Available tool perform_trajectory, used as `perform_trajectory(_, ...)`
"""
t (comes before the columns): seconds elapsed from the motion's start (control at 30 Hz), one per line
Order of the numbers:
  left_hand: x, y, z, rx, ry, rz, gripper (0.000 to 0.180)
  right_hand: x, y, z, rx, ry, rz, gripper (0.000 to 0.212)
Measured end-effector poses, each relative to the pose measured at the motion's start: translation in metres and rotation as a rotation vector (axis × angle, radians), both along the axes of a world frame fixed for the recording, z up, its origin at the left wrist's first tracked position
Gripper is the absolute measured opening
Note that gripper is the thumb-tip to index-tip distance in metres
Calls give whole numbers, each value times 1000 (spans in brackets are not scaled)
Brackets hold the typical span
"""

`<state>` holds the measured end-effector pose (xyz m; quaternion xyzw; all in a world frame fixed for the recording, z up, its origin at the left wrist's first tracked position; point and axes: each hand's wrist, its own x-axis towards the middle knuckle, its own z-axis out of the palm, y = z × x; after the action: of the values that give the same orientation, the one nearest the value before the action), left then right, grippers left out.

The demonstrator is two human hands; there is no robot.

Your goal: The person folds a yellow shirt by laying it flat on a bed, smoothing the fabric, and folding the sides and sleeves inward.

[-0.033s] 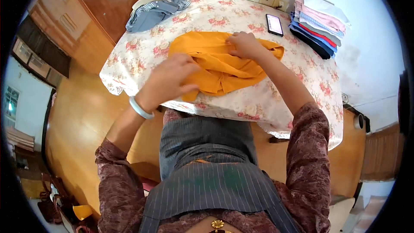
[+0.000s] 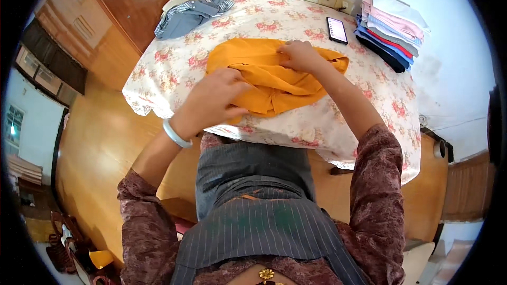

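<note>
A mustard-yellow garment [image 2: 264,82] lies bunched and partly folded over on the table in front of me; what kind of garment it is cannot be made out. Over its left near edge is my left hand [image 2: 214,97], thumb and fingers apart, wearing a pale bangle [image 2: 176,134] at the wrist. The fingertips of that hand reach onto the cloth, with no clear grip on it. My right hand [image 2: 300,56] rests on the upper right part of the garment, fingers bent and closed on the fabric. The tips of those fingers are partly hidden.
A flowered tablecloth [image 2: 364,111] covers the table. To the far right stands a stack of folded clothes [image 2: 393,29], with a phone [image 2: 336,30] left of it. Crumpled grey and beige clothes [image 2: 190,16] lie at the far left. Sockets [image 2: 327,0] are on the wall behind.
My left hand has shifted slightly to the right, further over the yellow garment's left edge. My right hand and the rest look the same.
</note>
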<state>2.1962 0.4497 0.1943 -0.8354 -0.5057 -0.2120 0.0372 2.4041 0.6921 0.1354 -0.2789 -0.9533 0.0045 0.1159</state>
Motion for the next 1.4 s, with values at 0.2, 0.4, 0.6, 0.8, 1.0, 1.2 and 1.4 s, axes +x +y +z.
perform_trajectory(0.2,29,16,-34,29,93,-135,56,-3,19,-16,-144,74,-96,24)
perform_trajectory(0.4,57,30,-39,80,270,-33,48,-3,17,-3,-174,551,-184,24)
perform_trajectory(0.6,55,37,-51,96,370,-22,21,5,3,18,-447,793,-310,26)
perform_trajectory(0.8,30,20,-2,-105,-136,-217,7,31,22,32,-753,847,-324,28)
perform_trajectory(1.0,-48,3,71,-295,-748,-1,9,59,21,101,-1171,1206,-382,21)
perform_trajectory(1.2,-118,-12,163,-161,-440,88,21,106,4,177,-1024,1038,-74,22)
perform_trajectory(1.4,-170,-27,232,494,178,553,27,133,6,247,-343,888,-286,18)
